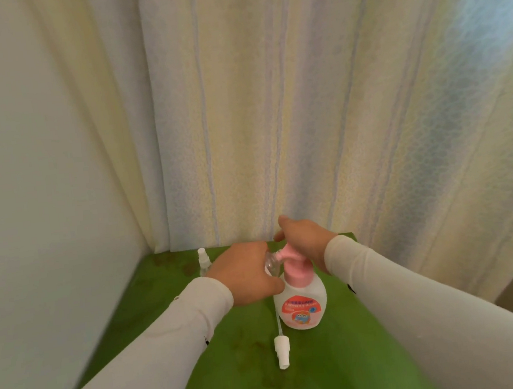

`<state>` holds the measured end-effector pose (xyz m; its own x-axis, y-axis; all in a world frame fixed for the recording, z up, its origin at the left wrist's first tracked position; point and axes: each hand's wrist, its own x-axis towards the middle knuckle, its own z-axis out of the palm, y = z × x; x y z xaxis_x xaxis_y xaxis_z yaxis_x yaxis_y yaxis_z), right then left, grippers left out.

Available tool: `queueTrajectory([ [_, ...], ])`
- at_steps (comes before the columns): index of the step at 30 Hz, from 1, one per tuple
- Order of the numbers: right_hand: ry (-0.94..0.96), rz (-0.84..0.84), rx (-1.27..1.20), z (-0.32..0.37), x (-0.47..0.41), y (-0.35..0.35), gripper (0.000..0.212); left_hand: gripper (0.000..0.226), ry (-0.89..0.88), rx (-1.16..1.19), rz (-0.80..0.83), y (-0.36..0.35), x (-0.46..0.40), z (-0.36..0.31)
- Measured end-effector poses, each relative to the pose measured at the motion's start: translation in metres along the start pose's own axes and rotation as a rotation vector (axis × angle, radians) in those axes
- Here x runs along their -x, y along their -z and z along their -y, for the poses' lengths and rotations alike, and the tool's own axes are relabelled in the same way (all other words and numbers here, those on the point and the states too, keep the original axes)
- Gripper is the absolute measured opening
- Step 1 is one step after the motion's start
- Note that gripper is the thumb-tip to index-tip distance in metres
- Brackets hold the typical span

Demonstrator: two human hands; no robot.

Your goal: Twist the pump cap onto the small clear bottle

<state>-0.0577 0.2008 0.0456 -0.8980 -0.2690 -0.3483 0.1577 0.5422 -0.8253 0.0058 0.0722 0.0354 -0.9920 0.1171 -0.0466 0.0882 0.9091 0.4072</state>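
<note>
A white pump bottle [301, 303] with a pink pump head [290, 255] and a red label stands on the green table [345, 359]. My right hand [305, 236] rests on top of the pink pump head, fingers spread forward. My left hand [244, 273] grips a small clear bottle [272, 264], tilted with its open neck against the pump's spout. A loose white spray cap [282, 351] with its thin dip tube lies on the table in front of the pump bottle.
A second small clear spray bottle [203, 260] with a white cap stands at the table's back left. A pale curtain [272, 113] hangs close behind the table and a white wall [26, 186] borders it on the left.
</note>
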Motion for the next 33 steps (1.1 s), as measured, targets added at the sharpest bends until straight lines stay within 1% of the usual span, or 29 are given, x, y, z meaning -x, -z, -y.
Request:
queueTrajectory([
  [2, -0.002, 0.013, -0.045, 0.0, 0.001, 0.0, 0.054, 0.022, -0.003, 0.01, -0.011, -0.001, 0.001, -0.001],
  [5, 0.082, -0.011, 0.144, -0.009, 0.004, -0.005, 0.044, 0.021, 0.004, 0.004, -0.001, -0.009, 0.003, 0.001],
  [7, 0.094, -0.024, 0.154, -0.015, 0.005, -0.007, 0.04, 0.022, 0.006, -0.044, 0.012, -0.011, 0.004, 0.002],
  [10, 0.072, -0.004, 0.119, -0.01, 0.002, -0.005, 0.046, 0.022, 0.003, -0.08, 0.029, -0.004, 0.003, 0.001],
  [12, 0.016, -0.011, -0.006, -0.004, 0.002, -0.002, 0.051, 0.022, -0.007, -0.052, 0.005, 0.002, 0.001, -0.001],
  [13, 0.01, -0.014, -0.031, -0.002, 0.002, -0.001, 0.052, 0.022, -0.011, -0.038, -0.007, 0.003, 0.001, -0.001],
  [14, 0.037, -0.021, -0.014, -0.002, 0.0, -0.001, 0.05, 0.022, -0.015, -0.027, -0.013, 0.002, 0.0, 0.0],
  [16, 0.118, -0.018, 0.095, -0.006, 0.001, -0.002, 0.046, 0.022, -0.009, 0.0, -0.012, -0.003, 0.001, 0.001],
  [18, 0.126, -0.017, 0.165, -0.013, 0.003, -0.007, 0.042, 0.021, 0.003, -0.003, -0.002, -0.01, 0.003, 0.002],
  [20, 0.105, -0.014, 0.177, -0.017, 0.003, -0.009, 0.042, 0.021, 0.007, -0.034, 0.024, -0.013, 0.004, 0.002],
  [22, 0.096, 0.002, 0.141, -0.014, 0.001, -0.007, 0.045, 0.022, 0.002, -0.058, 0.035, -0.007, 0.003, 0.001],
  [25, 0.052, 0.018, -0.011, -0.006, -0.002, -0.002, 0.046, 0.023, -0.022, -0.061, 0.009, 0.002, 0.0, -0.001],
  [27, 0.07, 0.003, -0.015, -0.005, -0.003, -0.002, 0.045, 0.023, -0.019, -0.03, -0.002, 0.001, 0.001, -0.001],
  [30, 0.099, 0.008, 0.043, -0.015, 0.0, -0.008, 0.045, 0.021, 0.0, 0.009, -0.003, -0.012, 0.004, 0.001],
  [33, 0.074, -0.001, 0.035, -0.017, 0.001, -0.009, 0.048, 0.022, 0.003, -0.038, 0.037, -0.011, 0.003, 0.001],
])
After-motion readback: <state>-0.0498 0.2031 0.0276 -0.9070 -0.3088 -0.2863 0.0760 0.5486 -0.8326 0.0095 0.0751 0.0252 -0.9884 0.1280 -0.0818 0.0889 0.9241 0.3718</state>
